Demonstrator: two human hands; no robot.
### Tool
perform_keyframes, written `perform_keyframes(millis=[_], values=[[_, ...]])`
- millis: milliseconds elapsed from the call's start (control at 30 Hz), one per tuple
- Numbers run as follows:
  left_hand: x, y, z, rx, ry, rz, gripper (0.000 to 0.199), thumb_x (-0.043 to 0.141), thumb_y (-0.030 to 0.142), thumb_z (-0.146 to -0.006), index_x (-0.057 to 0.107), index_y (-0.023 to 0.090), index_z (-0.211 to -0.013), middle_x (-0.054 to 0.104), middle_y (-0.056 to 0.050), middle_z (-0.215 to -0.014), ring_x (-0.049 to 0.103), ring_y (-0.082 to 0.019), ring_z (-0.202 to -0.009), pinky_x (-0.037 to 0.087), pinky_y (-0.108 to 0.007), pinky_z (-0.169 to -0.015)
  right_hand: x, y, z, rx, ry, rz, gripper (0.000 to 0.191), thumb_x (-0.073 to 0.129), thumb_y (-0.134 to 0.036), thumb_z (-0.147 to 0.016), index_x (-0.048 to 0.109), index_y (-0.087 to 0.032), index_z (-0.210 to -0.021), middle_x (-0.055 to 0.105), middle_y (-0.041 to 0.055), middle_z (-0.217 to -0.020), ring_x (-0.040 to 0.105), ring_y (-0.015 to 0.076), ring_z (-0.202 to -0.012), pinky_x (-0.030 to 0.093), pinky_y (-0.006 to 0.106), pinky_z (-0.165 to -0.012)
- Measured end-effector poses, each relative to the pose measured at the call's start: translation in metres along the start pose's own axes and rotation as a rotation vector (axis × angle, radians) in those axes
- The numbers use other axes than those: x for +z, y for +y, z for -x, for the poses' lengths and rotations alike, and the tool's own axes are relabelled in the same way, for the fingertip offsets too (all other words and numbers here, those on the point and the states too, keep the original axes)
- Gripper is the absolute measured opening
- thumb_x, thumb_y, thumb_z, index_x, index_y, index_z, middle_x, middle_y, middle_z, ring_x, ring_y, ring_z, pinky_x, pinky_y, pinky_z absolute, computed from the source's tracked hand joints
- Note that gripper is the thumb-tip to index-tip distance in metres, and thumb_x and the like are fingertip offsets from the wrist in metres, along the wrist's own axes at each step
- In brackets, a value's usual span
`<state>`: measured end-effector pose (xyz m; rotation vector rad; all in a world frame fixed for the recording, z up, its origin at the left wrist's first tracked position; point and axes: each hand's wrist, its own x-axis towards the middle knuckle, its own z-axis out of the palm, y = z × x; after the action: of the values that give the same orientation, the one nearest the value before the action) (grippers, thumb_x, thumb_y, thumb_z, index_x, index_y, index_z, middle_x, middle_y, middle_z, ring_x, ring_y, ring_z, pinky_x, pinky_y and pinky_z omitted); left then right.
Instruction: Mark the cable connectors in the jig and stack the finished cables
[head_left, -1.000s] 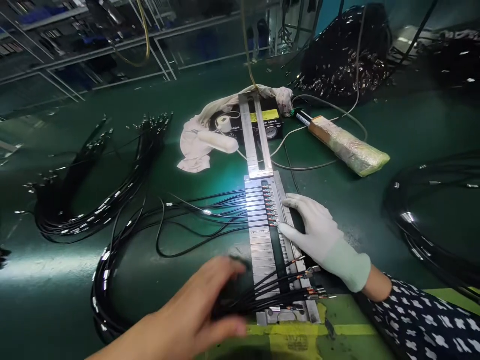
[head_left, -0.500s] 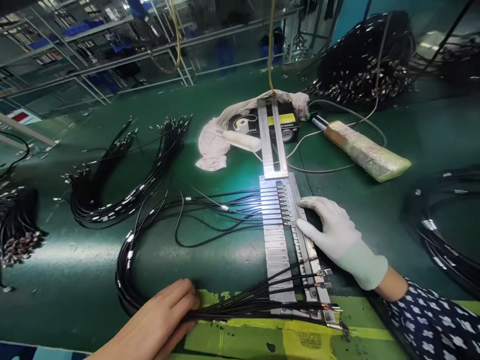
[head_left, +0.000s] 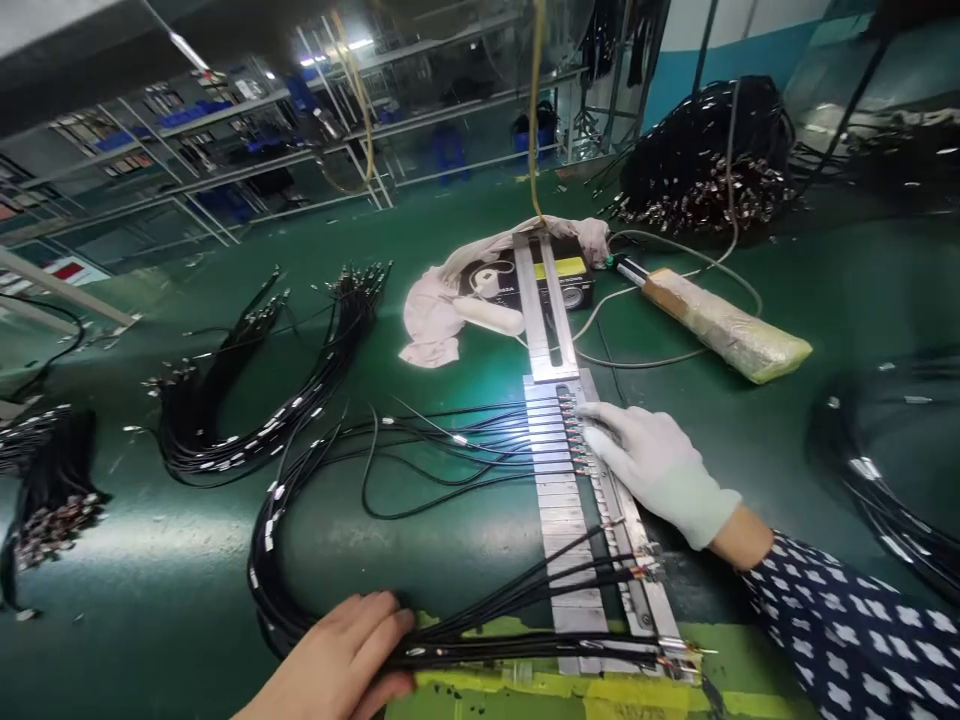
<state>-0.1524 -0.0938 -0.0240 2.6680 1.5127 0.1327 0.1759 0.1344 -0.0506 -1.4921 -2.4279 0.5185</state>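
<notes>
- Head view: bare left hand (head_left: 349,650), grip curled closed around black cable bundle (head_left: 480,652) at near side of green surface (head_left: 187,590).
- Bundle's ends lie across near end of slotted metal fixture (head_left: 562,512).
- Gloved right hand (head_left: 660,470) at row of wire tips (head_left: 577,446) in fixture, thumb and forefinger slightly apart; can't tell if grip pinches any.

Left hand (head_left: 356,640) curled; gloved right hand (head_left: 660,470), thumb (head_left: 609,453) parted from forefinger (head_left: 601,413).
</notes>
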Motion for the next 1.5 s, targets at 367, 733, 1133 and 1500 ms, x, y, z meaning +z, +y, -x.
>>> perform_keyframes(millis=[367,733,1133,1500], values=[[0.011,-0.025,-0.028,0.078,0.074,-0.017,0.027,0.029,0.03,-0.101,0.053,0.017,-0.096,0.059,-0.006,-0.074,0.057,-0.02,-0.066,0.05,-0.031,-0.064,0.011,0.018,0.018,-0.003,0.104,-0.081,0.038,0.036,-0.051,-0.096,0.065,-0.03,-0.109,0.064,0.0026,-0.074,0.061,0.0278,-0.075,0.043,0.046,-0.074],[-0.02,-0.056,-0.044,-0.207,-0.06,0.567,0.027,0.041,0.026,-0.1,0.068,0.024,-0.1,0.066,-0.003,-0.083,0.061,-0.017,-0.079,0.05,-0.024,-0.073,-0.008,0.028,0.038,0.12,0.066,-0.239,0.033,0.041,-0.049,-0.098,0.058,-0.03,-0.118,0.066,0.0019,-0.098,0.06,0.0253,-0.096,0.048,0.041,-0.085],[-0.001,-0.004,-0.115,-0.108,-0.047,0.274,0.031,0.048,0.025,-0.096,0.051,0.022,-0.126,0.062,-0.008,-0.114,0.056,-0.023,-0.101,0.048,-0.036,-0.089,-0.008,0.025,0.033,0.056,0.098,-0.294,0.025,0.047,-0.039,-0.097,0.063,-0.028,-0.111,0.067,-0.0001,-0.084,0.062,0.0232,-0.086,0.046,0.04,-0.083],[0.024,0.036,-0.171,-0.163,-0.026,0.698,0.015,0.035,0.018,-0.1,0.047,0.022,-0.107,0.054,-0.005,-0.097,0.053,-0.017,-0.088,0.046,-0.029,-0.077,-0.011,0.024,0.032,0.051,0.116,-0.346,0.016,0.052,-0.029,-0.095,0.063,-0.027,-0.107,0.067,-0.0004,-0.089,0.06,0.0213,-0.09,0.044,0.039,-0.085]])
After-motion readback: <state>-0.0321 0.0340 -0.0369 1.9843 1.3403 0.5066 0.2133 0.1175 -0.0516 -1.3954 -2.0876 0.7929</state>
